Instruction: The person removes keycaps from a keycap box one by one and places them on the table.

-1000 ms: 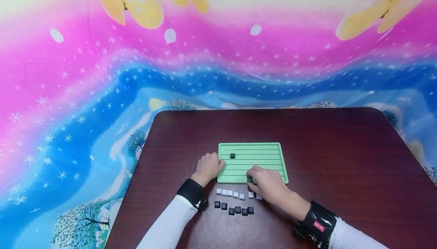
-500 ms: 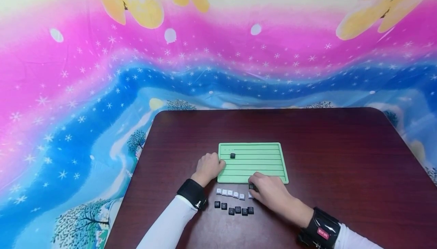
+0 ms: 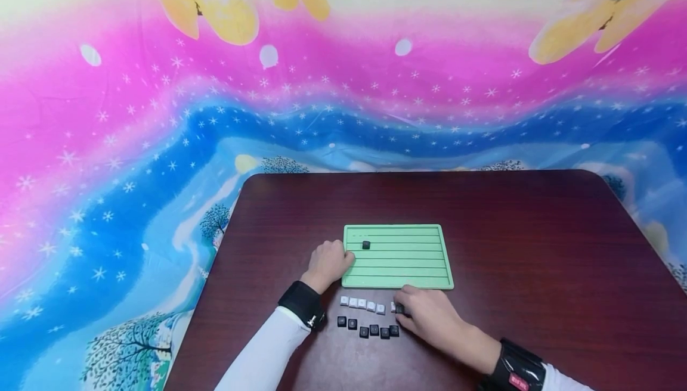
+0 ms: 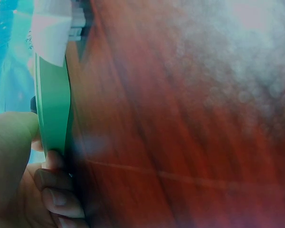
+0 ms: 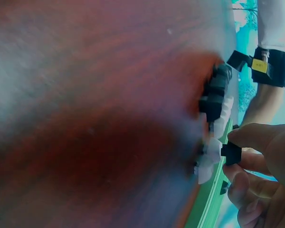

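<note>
My left hand (image 3: 326, 264) grips the left edge of a light green ridged tray (image 3: 397, 263). In the left wrist view the thumb lies over the rim of the tray (image 4: 55, 102) and the fingers curl at its side. A lone black keycap (image 3: 366, 245) sits on the tray's upper left part. My right hand (image 3: 429, 313) pinches another black keycap (image 5: 232, 154) between thumb and fingers. It hangs just in front of the tray, right beside a white keycap (image 3: 393, 307) at the right end of the white row, which the hand partly covers.
On the dark wooden table (image 3: 526, 248), a row of white keycaps (image 3: 362, 304) lies below the tray. Nearer the person is an uneven row of black keycaps (image 3: 374, 330). A patterned cloth (image 3: 343, 111) hangs behind the table.
My right hand has moved from the tray's lower edge toward the person, carrying the black keycap down to the white row. The left hand and the tray have stayed put.
</note>
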